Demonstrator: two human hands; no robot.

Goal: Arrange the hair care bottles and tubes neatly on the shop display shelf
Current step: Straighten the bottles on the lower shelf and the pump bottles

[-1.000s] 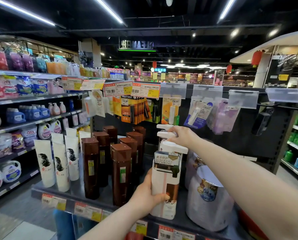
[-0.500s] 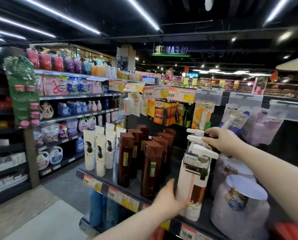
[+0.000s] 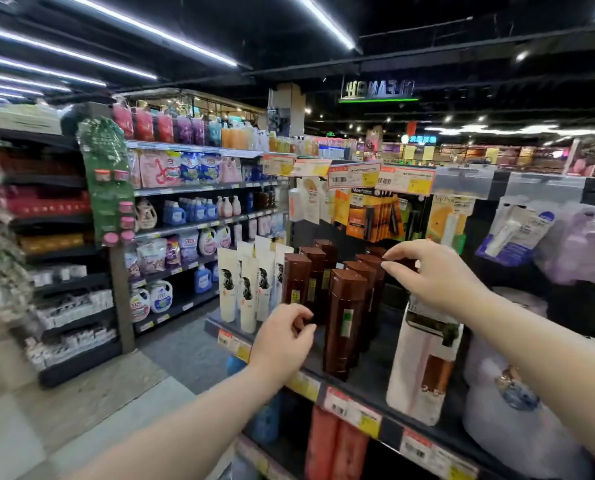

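The brown bottles point(image 3: 344, 320) stand upright in a tight cluster of two rows on the dark display shelf point(image 3: 375, 372), the nearest one tall at the front with a small green label on its face, the others stepping back behind it toward the hanging packs. Just left of them a row of white tubes point(image 3: 246, 289) stands cap-down at the shelf's left end, each printed with a dark figure. To the right of the brown cluster a white pump bottle pack point(image 3: 424, 362) stands upright near the shelf's front edge, its top hidden behind the right wrist, and beside it a large pale tub point(image 3: 507, 410) sits at the right. The left hand point(image 3: 284, 336) hangs in front of the lower part of the leftmost brown bottle, fingers curled loosely with thumb and forefinger close together, grasping nothing. The right hand point(image 3: 431, 271) reaches over the caps of the rear brown bottles, fingers extended and slightly pinched, its fingertips point(image 3: 388, 266) at a cap; whether they touch it cannot be told. Yellow and red price tags point(image 3: 353, 408) line the shelf's front lip
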